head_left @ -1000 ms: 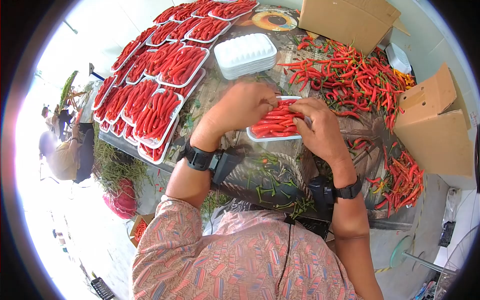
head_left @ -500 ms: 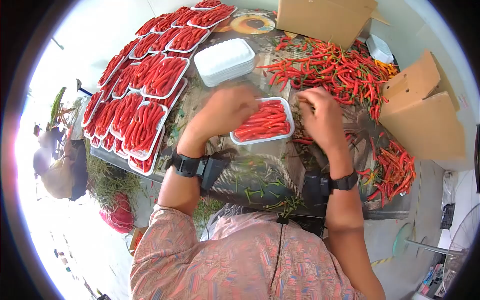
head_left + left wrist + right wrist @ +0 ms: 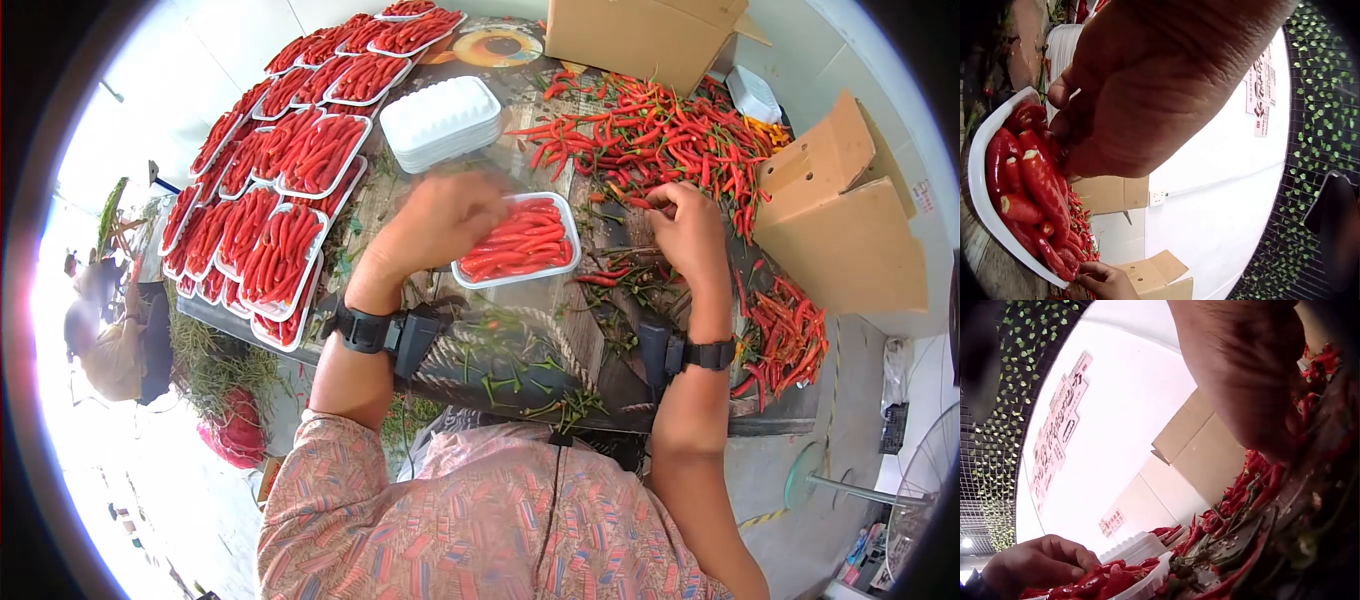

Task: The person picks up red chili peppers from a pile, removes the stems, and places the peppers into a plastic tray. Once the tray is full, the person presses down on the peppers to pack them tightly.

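Observation:
A white foam tray [image 3: 566, 262] filled with rows of stemless red chili peppers [image 3: 515, 240] lies before me. My left hand [image 3: 455, 215] is over the tray's left end, fingers bent down at the peppers; its fingertips are partly hidden and I cannot tell whether they grip one. In the right wrist view, that left hand [image 3: 1044, 565] shows thumb and forefinger close together at the peppers. To the right of the tray, my right hand [image 3: 690, 230] pinches a red chili pepper [image 3: 637, 203] at the near edge of the loose chili pile [image 3: 660, 140].
Filled chili trays [image 3: 285, 250] are stacked at the left, with a stack of white foam trays [image 3: 440, 120] behind my left hand. Cardboard boxes [image 3: 640, 40] stand at the back and right. A smaller chili heap [image 3: 790, 345] is at the right; green stems [image 3: 500, 385] litter the near edge.
My right hand has left the tray and moved right to the loose chilies, where it now pinches one. My left hand stays by the tray's left end. The head view has shifted slightly.

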The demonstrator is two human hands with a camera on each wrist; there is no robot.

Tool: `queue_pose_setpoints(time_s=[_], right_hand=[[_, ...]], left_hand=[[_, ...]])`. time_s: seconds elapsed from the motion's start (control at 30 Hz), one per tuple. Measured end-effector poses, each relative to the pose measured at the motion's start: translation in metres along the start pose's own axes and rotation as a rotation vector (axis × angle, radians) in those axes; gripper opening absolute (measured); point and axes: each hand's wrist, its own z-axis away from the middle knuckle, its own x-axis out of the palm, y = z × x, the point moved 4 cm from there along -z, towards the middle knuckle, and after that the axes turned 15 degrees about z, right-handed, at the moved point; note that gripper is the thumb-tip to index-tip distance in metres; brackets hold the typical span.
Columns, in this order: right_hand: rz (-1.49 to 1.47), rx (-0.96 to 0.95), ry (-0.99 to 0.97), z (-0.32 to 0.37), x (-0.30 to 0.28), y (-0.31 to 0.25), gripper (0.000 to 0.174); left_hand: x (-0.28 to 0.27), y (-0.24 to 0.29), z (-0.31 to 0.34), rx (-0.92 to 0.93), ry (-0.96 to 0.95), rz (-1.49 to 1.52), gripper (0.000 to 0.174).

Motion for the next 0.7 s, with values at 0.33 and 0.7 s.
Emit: queue_pose_setpoints(time_s=[0.33, 0.7], right_hand=[[-0.799, -0.005, -0.236, 0.005, 0.005, -0.039, 0.02], [-1.198, -0.029, -0.124, 0.022, 0.004, -0.085, 0.011]], left_hand=[[0.0, -0.006, -0.002, 0.003, 0.01, -0.082, 0.009], [0.009, 0.031, 0.0, 0.012, 0.153, 0.196, 0.012]])
